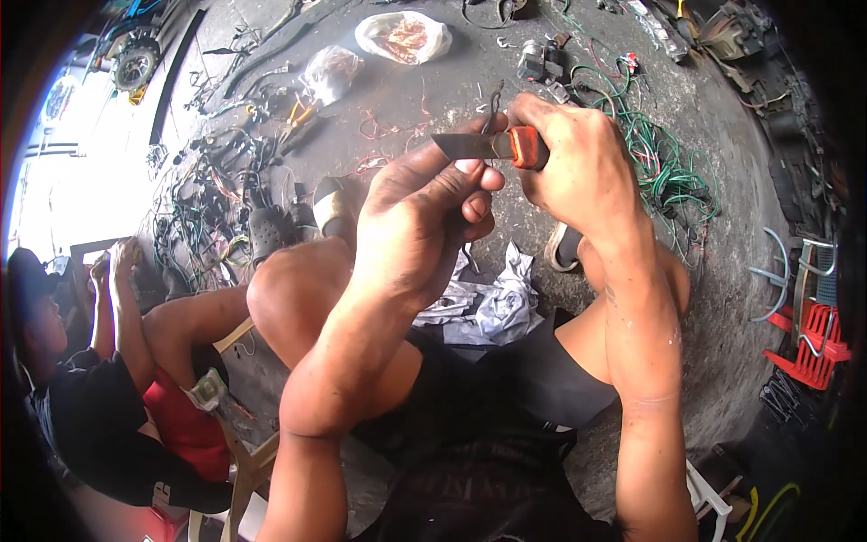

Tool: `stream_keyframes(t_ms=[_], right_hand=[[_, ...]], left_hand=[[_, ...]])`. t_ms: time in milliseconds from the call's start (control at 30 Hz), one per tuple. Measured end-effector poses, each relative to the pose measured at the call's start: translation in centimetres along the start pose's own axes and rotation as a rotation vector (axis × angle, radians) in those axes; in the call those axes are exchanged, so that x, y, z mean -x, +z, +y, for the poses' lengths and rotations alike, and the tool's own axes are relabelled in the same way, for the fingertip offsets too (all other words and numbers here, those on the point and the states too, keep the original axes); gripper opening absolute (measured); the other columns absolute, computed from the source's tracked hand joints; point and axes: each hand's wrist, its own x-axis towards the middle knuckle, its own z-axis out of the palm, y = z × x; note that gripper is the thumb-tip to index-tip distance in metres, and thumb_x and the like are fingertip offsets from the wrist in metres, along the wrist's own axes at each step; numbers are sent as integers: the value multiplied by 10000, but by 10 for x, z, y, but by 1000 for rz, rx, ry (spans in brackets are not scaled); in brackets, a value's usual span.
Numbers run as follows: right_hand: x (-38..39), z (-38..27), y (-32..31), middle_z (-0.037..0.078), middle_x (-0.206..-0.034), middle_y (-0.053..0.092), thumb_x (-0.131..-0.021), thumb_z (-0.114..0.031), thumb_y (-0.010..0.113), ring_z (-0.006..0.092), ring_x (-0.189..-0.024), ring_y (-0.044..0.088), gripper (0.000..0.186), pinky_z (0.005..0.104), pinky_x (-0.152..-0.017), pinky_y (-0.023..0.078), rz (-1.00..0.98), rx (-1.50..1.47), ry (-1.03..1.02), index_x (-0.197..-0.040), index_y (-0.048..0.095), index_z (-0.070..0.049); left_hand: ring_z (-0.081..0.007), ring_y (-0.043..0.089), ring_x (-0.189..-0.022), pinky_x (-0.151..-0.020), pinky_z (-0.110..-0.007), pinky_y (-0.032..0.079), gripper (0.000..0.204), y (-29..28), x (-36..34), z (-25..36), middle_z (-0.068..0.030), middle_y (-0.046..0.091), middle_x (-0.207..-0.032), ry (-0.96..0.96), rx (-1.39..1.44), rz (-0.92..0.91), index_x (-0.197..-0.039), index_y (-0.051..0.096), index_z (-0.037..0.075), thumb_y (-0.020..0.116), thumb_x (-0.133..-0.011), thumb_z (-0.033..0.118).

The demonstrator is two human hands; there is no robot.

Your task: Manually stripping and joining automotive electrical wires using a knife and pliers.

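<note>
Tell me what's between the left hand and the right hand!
In the head view, a knife blade lies between the left hand and the right hand, with a thin dark strand sticking up beyond it.

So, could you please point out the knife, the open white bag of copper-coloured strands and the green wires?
Knife [484, 146]: head view, on its blade.
Open white bag [441, 40]: head view, right wall.
Green wires [670, 172]: head view, within the tangle.

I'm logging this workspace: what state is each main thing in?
Knife: blade bare
Right hand: closed around knife handle
Dark strip: tip sticking up
Left hand: pinching dark strip
White bag: open, copper-coloured strands inside
Translucent bag: opening unclear
Green wires: tangled
Pale grey material: crumpled
</note>
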Motion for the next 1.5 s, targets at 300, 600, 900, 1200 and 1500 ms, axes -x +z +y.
stream_keyframes(t_ms=[300, 600, 900, 1200, 1500], right_hand=[[-22, 55, -35, 136, -698, 660, -807, -168, 683, 296, -665, 674, 180, 383, -598, 508, 484, 380, 306, -937, 622, -59], [2, 3, -16, 137, -684, 586, -699, -36, 663, 330, -608, 588, 159, 366, -567, 473, 50, -91, -92, -832, 575, -32], [4, -8, -12, 200, -733, 638, -651, -69, 653, 386, -721, 645, 249, 457, -641, 514, -21, -42, -18, -894, 610, -33], [3, -6, -9, 208, -735, 640, -652, -61, 658, 383, -731, 648, 245, 451, -647, 520, -3, -55, -36, -888, 604, -24], [0, -7, -6, 208, -724, 639, -674, -82, 659, 388, -719, 647, 220, 448, -651, 520, -14, -68, -40, -883, 615, -29]], left_hand=[[-65, 473, -643, -577, -204, 402, 365, -1, 6, 7, -65, 592, -859, -40, 127, 3, -1264, 513, -60, 562, -929, 75], [-73, 491, -639, -568, -185, 372, 347, -3, 3, 4, -65, 621, -862, 58, -63, 14, -1221, 540, -74, 573, -931, 112], [-66, 476, -639, -565, -183, 371, 397, 4, -1, -5, -49, 606, -811, 182, -279, 83, -1250, 537, -80, 596, -919, 132], [-70, 472, -590, -545, -188, 371, 366, 9, -1, -2, -54, 617, -776, 149, -327, 114, -1221, 570, -65, 582, -919, 140], [-66, 469, -591, -540, -187, 364, 356, 7, -2, -3, -47, 603, -750, 171, -359, 90, -1213, 571, -72, 573, -930, 145]])
